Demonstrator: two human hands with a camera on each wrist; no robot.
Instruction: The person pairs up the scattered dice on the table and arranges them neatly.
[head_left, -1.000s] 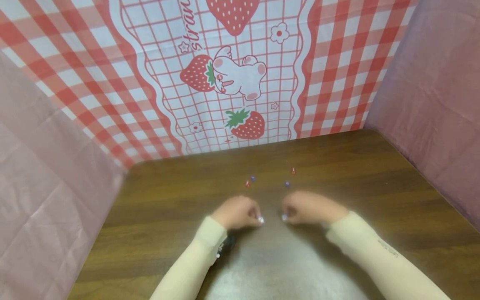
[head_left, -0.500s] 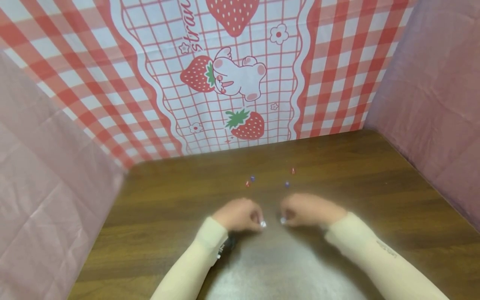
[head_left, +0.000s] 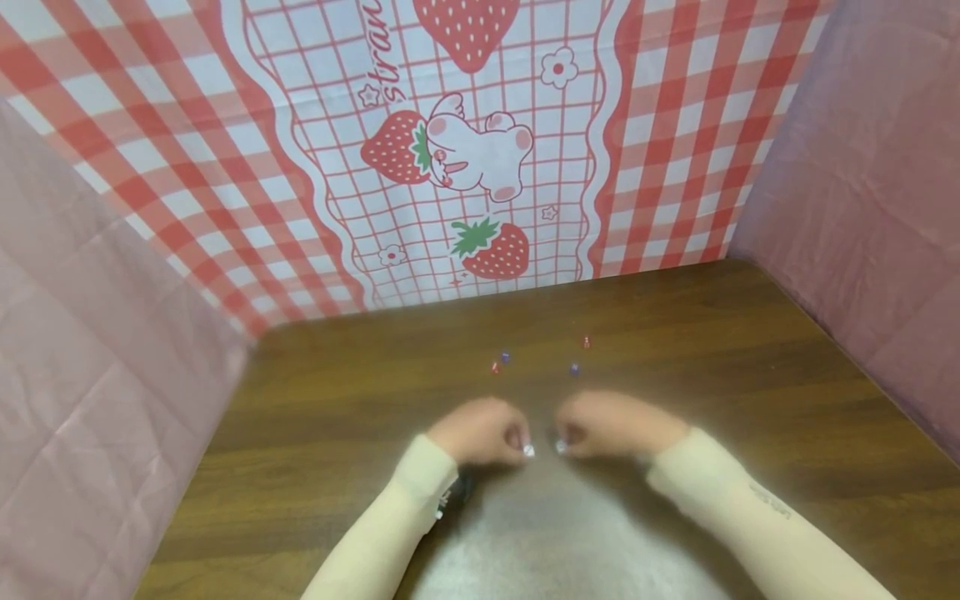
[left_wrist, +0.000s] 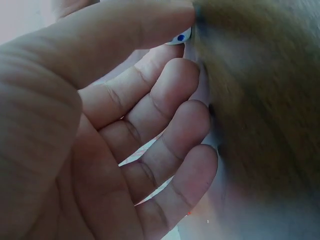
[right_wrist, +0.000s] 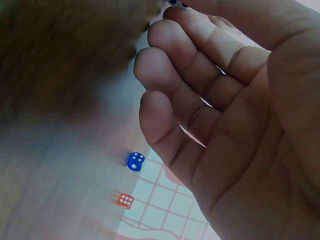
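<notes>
Between thumb and index finger my left hand (head_left: 483, 432) pinches a small white die (head_left: 528, 451); in the left wrist view a blue pip shows on that white die (left_wrist: 181, 37). My right hand (head_left: 618, 425) pinches another white die (head_left: 561, 447), mostly covered by the thumb in the right wrist view. The two hands face each other low over the table, with a narrow gap between the dice. Beyond the left hand lie a red die (head_left: 495, 367) and a blue die (head_left: 506, 357). Past the right hand are a blue die (head_left: 574, 368) and a red die (head_left: 587, 342).
The brown wood-grain table (head_left: 337, 383) spreads under both hands. A red-and-white strawberry cloth (head_left: 480, 150) hangs at its back edge. Pink cloths hang on the left (head_left: 97, 333) and right (head_left: 862, 192).
Both hands have moved slightly toward each other and nearer to me, each still pinching its white die. The red and blue dice have stayed put.
</notes>
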